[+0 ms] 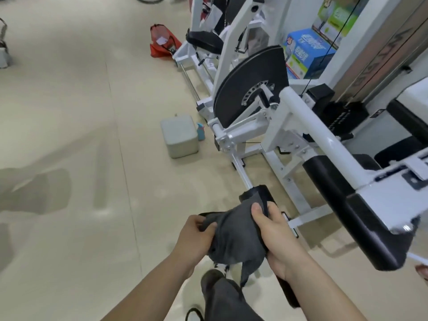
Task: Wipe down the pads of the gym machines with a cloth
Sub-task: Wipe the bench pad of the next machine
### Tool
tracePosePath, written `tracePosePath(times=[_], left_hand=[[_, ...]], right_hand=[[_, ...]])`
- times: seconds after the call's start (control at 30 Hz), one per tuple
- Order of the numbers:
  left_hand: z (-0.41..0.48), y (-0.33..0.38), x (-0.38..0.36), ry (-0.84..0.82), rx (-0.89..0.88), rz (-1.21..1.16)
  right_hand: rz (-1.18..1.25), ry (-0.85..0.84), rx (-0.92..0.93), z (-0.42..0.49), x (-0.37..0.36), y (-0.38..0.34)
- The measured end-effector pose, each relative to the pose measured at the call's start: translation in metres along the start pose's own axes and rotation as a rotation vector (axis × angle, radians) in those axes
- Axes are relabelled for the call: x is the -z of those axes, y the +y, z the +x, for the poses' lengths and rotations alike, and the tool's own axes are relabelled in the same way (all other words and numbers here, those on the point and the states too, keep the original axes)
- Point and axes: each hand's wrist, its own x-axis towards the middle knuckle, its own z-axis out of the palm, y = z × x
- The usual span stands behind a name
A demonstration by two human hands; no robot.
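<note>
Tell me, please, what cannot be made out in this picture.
- Head view: the roller pad is mostly covered by the cloth, which the left hand and right hand grip.
- Print on the blue box: too blurred to read.
- Spray bottle: partly behind the grey stool.

The cloth (pixel 234 235) is dark grey, the pad (pixel 260 193) black, the machine frame (pixel 298 105) white. The floor (pixel 69 112) is beige. A bag (pixel 162 42) is red-orange, a box (pixel 179 135) pale grey, a bottle (pixel 200 133) light blue.
</note>
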Motion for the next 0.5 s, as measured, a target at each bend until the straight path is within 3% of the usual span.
tracePosePath(times=[0.17,0.3,0.5], left_hand=[[0.061,0.064,0.04,-0.082,-0.137,0.152],[0.105,0.133,0.095,-0.29,-0.178,-0.021],[0.207,0.203,0.167,-0.259,-0.304,0.11]], right_hand=[[-0.072,-0.246,-0.027,0.073,-0.056,-0.061],[-0.079,-0.468,-0.069,0.126,-0.1,-0.123],[-0.179,-0.332,0.077,0.222,-0.178,-0.182]])
